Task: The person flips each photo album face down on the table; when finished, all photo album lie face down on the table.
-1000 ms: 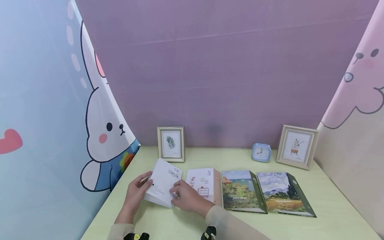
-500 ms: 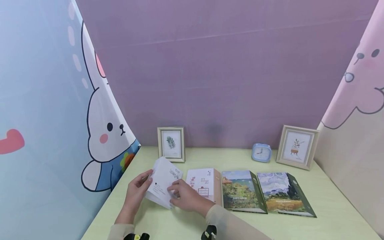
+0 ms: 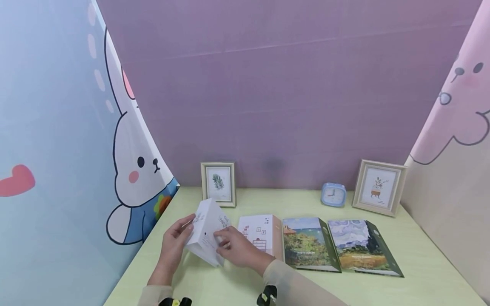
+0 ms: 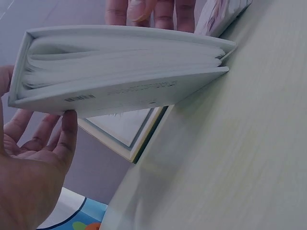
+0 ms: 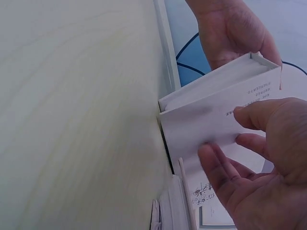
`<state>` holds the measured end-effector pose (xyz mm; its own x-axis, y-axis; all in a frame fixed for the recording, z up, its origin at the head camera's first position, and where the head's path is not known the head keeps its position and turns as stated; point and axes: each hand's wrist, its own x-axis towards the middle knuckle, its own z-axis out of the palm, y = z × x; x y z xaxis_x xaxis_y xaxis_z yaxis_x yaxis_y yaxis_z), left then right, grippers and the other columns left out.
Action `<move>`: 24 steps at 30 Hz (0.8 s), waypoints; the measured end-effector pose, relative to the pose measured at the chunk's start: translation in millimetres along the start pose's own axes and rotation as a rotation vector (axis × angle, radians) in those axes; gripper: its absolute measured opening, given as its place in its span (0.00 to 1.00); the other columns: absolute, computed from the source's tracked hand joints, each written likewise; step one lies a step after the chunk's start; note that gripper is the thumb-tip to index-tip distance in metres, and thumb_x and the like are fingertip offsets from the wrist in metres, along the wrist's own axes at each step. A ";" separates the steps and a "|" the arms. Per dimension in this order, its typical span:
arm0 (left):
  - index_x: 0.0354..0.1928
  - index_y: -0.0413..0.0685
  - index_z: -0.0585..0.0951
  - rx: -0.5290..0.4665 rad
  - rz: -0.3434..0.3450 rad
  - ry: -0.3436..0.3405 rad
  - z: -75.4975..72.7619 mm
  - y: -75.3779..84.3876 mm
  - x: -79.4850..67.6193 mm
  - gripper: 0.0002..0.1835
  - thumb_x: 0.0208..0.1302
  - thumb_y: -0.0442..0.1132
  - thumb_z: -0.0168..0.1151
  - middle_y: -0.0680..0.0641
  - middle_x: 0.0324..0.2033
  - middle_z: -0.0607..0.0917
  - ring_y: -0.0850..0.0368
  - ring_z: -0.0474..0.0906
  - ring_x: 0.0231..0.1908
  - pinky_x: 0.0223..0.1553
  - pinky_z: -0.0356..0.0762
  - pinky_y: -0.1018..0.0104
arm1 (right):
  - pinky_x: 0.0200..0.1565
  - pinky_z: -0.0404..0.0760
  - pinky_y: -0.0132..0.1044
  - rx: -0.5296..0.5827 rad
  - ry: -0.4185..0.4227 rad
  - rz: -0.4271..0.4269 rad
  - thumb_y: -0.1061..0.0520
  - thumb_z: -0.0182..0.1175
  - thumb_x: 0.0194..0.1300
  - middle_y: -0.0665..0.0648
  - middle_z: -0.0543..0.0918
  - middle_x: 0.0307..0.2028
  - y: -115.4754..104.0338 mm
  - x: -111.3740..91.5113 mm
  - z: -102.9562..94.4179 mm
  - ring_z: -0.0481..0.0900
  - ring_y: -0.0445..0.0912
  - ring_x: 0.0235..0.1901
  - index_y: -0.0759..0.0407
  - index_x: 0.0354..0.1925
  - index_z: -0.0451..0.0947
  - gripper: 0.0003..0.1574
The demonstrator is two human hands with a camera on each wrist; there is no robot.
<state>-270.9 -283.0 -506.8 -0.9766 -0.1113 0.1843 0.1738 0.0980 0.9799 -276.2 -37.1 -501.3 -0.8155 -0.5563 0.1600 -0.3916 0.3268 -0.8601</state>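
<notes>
A thick white photo album (image 3: 203, 231) stands tilted above the left of the table, its spine turned partly towards me. My left hand (image 3: 175, 242) grips it at the spine side, thumb on one face and fingers on the other. Against the printed cover, the fingertips of my right hand (image 3: 238, 248) rest or hover close, bent but not round the album. In the left wrist view the white album (image 4: 124, 62) shows its page edges and a barcode on the lower cover. Its lower corner is at or near the tabletop in the right wrist view.
Right of the hands lie a white-and-pink album (image 3: 262, 229), a garden-picture album (image 3: 309, 244) and a wheatfield-picture album (image 3: 357, 244). Behind stand a leaf picture frame (image 3: 218, 183), a blue alarm clock (image 3: 333, 194) and a plant picture frame (image 3: 379, 187). A purple wall backs the table.
The white album has turned about its upright axis, so its spine shows and its printed cover now faces more to the right. Both hands have stayed nearly in place.
</notes>
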 end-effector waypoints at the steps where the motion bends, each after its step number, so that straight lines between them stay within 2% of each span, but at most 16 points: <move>1: 0.70 0.49 0.77 -0.006 0.003 -0.002 0.1 0.5 0.2 0.24 0.78 0.48 0.61 0.48 0.71 0.75 0.64 0.79 0.60 0.55 0.83 0.70 | 0.47 0.85 0.27 0.012 0.003 0.003 0.63 0.68 0.69 0.61 0.75 0.60 -0.5 0.0 -0.2 0.83 0.57 0.54 0.61 0.71 0.74 0.34; 4: 0.71 0.47 0.76 -0.028 0.014 -0.009 1.1 2.0 0.1 0.25 0.78 0.47 0.62 0.47 0.71 0.75 0.64 0.79 0.61 0.55 0.83 0.70 | 0.46 0.85 0.28 0.032 0.008 0.011 0.61 0.69 0.70 0.62 0.75 0.61 -1.3 0.2 -0.5 0.83 0.56 0.53 0.59 0.72 0.74 0.34; 10: 0.72 0.46 0.75 -0.060 0.034 -0.025 3.1 3.8 0.3 0.25 0.78 0.45 0.63 0.46 0.72 0.75 0.64 0.78 0.62 0.56 0.83 0.69 | 0.45 0.86 0.29 0.071 0.031 0.025 0.57 0.70 0.70 0.58 0.75 0.64 -1.8 0.4 -0.5 0.84 0.48 0.51 0.52 0.73 0.72 0.37; 18: 0.72 0.45 0.74 -0.080 0.065 -0.054 5.3 3.1 0.5 0.27 0.77 0.45 0.64 0.44 0.72 0.75 0.64 0.77 0.64 0.57 0.82 0.67 | 0.44 0.86 0.31 0.096 0.063 0.021 0.53 0.72 0.69 0.56 0.75 0.65 -4.9 1.3 -2.6 0.83 0.42 0.47 0.53 0.74 0.71 0.39; 24: 0.72 0.45 0.74 -0.076 0.072 -0.072 5.7 4.7 0.1 0.22 0.80 0.35 0.56 0.44 0.72 0.75 0.62 0.77 0.65 0.57 0.82 0.67 | 0.44 0.86 0.31 0.140 0.070 0.032 0.52 0.72 0.68 0.56 0.75 0.67 -5.4 2.1 -2.1 0.83 0.42 0.48 0.54 0.74 0.70 0.40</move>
<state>-270.9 -276.9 -502.6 -0.9674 -0.0355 0.2507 0.2498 0.0278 0.9679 -276.7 -38.4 -495.4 -0.8561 -0.4911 0.1608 -0.3060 0.2311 -0.9236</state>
